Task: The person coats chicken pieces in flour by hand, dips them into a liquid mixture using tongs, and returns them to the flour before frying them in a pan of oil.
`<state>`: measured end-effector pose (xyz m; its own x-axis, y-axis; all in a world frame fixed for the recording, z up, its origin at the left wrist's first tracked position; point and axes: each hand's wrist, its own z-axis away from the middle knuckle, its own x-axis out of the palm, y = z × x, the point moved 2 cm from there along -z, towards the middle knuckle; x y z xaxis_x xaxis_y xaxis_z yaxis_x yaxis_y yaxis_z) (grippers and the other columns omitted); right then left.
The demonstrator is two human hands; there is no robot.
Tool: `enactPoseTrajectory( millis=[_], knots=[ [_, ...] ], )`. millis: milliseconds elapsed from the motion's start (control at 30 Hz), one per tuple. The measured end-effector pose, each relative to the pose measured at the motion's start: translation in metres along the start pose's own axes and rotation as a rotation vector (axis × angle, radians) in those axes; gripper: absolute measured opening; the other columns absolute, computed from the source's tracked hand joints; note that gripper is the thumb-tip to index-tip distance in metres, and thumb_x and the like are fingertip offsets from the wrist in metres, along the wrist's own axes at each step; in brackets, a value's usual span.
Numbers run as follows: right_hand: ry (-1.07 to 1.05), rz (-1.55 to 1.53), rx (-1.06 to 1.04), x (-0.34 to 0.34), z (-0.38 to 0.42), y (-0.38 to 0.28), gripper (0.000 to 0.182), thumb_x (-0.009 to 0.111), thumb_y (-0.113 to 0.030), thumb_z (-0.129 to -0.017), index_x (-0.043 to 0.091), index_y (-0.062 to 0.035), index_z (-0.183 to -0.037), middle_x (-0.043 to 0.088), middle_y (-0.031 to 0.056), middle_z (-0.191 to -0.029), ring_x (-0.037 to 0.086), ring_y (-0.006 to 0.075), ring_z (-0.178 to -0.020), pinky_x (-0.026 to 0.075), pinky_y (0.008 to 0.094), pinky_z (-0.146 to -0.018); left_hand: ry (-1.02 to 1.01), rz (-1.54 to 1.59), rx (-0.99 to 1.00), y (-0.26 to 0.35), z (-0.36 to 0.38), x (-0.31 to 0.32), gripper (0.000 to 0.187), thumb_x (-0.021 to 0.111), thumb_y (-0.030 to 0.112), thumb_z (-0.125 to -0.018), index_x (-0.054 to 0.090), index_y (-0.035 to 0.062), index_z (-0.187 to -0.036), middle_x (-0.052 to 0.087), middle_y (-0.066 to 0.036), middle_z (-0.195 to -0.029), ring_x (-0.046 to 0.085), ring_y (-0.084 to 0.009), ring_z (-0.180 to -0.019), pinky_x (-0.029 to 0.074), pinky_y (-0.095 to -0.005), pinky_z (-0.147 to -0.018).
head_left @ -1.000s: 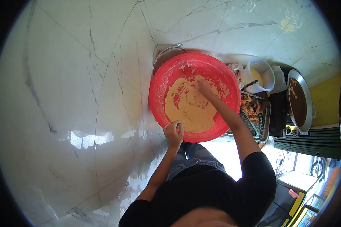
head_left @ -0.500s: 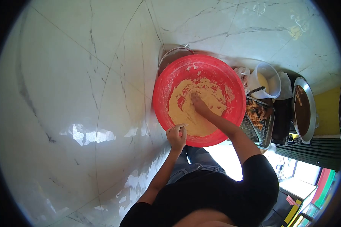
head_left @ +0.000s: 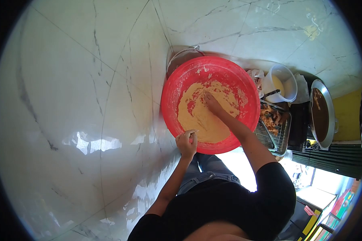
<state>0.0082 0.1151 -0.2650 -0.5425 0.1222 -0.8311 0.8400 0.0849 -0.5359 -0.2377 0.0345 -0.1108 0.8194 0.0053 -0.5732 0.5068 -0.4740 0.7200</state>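
Observation:
A wide red basin [head_left: 251,96] holds pale yellow flour-like powder [head_left: 217,130], with smears of it up the inner wall. My left hand [head_left: 186,143] is at the near left rim, fingers bent over the edge and closed on it. Inside the basin, my right hand [head_left: 213,105] reaches down into the powder near the middle. Its fingertips are partly hidden there, so I cannot make out how they are held.
To the right stand a white bucket [head_left: 291,86] with pale liquid and a wire-rack tray [head_left: 283,142] of fried pieces. Beyond is a large metal pan [head_left: 329,108] of brown liquid. Marbled tile wall [head_left: 76,100] lies left, and a metal pot rim [head_left: 177,56] shows behind the basin.
My right hand has shifted very slightly within the powder. The left hand stays at the rim, and the whole view has drifted a little.

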Motion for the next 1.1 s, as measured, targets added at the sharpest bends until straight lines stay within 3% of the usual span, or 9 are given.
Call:
enactPoseTrajectory(
  millis=[200,367,667,767,833,900,967,1067,1100],
  knots=[
    [0.256,-0.516,0.281,-0.036,-0.004,-0.021,0.047,0.046,0.006,-0.083,0.037,0.0039,-0.129,0.037,0.0246,-0.133,0.040,0.0354,-0.120,0.034,0.0350,-0.099,0.000,0.012,-0.006,-0.002,0.002,-0.001,0.011,0.061,0.008,-0.074,0.065,0.0118,-0.083,0.064,0.000,-0.075,0.058,-0.0146,-0.063,0.035,-0.0297,-0.068],
    [0.553,-0.098,0.268,-0.025,-0.020,-0.001,0.052,0.047,0.007,-0.079,0.038,0.0032,-0.129,0.041,0.0236,-0.130,0.049,0.0329,-0.112,0.040,0.0350,-0.093,-0.007,0.014,-0.023,-0.001,0.000,0.000,0.011,0.061,0.008,-0.073,0.065,0.0121,-0.083,0.065,0.000,-0.075,0.058,-0.0145,-0.062,0.035,-0.0297,-0.068],
    [0.532,-0.341,0.356,-0.013,-0.047,-0.002,0.039,0.056,0.008,-0.074,0.053,0.0053,-0.113,0.051,0.0207,-0.119,0.053,0.0316,-0.105,0.045,0.0349,-0.085,-0.054,-0.013,-0.008,0.002,-0.003,0.003,0.012,0.061,0.011,-0.075,0.065,0.0145,-0.086,0.066,0.002,-0.081,0.058,-0.0128,-0.062,0.036,-0.0294,-0.068],
    [0.432,-0.252,0.175,0.010,-0.063,-0.008,0.031,0.050,0.006,-0.076,0.054,0.0087,-0.107,0.055,0.0215,-0.113,0.055,0.0326,-0.099,0.044,0.0343,-0.085,-0.054,-0.024,-0.024,0.009,-0.006,0.008,0.012,0.060,0.010,-0.075,0.066,0.0130,-0.085,0.066,0.002,-0.077,0.057,-0.0110,-0.060,0.034,-0.0282,-0.066],
    [0.259,-0.690,0.203,0.026,-0.066,-0.022,0.029,0.051,0.006,-0.076,0.056,0.0060,-0.105,0.056,0.0199,-0.112,0.055,0.0318,-0.098,0.045,0.0332,-0.083,-0.053,-0.001,-0.065,0.006,-0.003,0.011,0.014,0.061,0.010,-0.076,0.065,0.0123,-0.089,0.066,0.002,-0.078,0.057,-0.0108,-0.060,0.035,-0.0283,-0.066],
    [0.097,-0.819,0.107,0.036,-0.060,-0.040,0.029,0.052,0.005,-0.076,0.057,0.0033,-0.104,0.056,0.0190,-0.111,0.056,0.0312,-0.097,0.046,0.0325,-0.081,-0.044,0.018,-0.093,0.005,-0.002,0.012,0.017,0.061,0.011,-0.076,0.064,0.0114,-0.094,0.065,0.001,-0.078,0.057,-0.0110,-0.059,0.035,-0.0285,-0.067],
    [-0.042,-0.636,-0.113,0.042,-0.043,-0.057,0.030,0.053,0.004,-0.076,0.059,0.0005,-0.105,0.057,0.0186,-0.111,0.056,0.0307,-0.097,0.046,0.0320,-0.080,-0.019,0.035,-0.106,0.003,0.000,0.014,0.022,0.062,0.011,-0.077,0.062,0.0104,-0.099,0.063,0.001,-0.076,0.057,-0.0117,-0.059,0.035,-0.0287,-0.067],
    [-0.232,-0.749,0.024,0.033,-0.015,-0.079,0.025,0.055,0.004,-0.076,0.059,0.0004,-0.101,0.058,0.0166,-0.110,0.055,0.0299,-0.103,0.045,0.0337,-0.087,-0.007,0.020,-0.110,0.000,0.002,0.015,0.027,0.062,0.011,-0.077,0.060,0.0092,-0.104,0.060,0.001,-0.071,0.056,-0.0132,-0.059,0.036,-0.0297,-0.066],
    [-0.253,-0.657,-0.075,0.034,-0.009,-0.077,0.027,0.054,0.004,-0.076,0.059,-0.0003,-0.103,0.058,0.0166,-0.110,0.055,0.0294,-0.103,0.046,0.0332,-0.086,-0.005,0.025,-0.109,0.000,0.001,0.015,0.027,0.062,0.011,-0.077,0.059,0.0088,-0.105,0.059,0.001,-0.070,0.056,-0.0135,-0.059,0.036,-0.0298,-0.066]
  ],
)
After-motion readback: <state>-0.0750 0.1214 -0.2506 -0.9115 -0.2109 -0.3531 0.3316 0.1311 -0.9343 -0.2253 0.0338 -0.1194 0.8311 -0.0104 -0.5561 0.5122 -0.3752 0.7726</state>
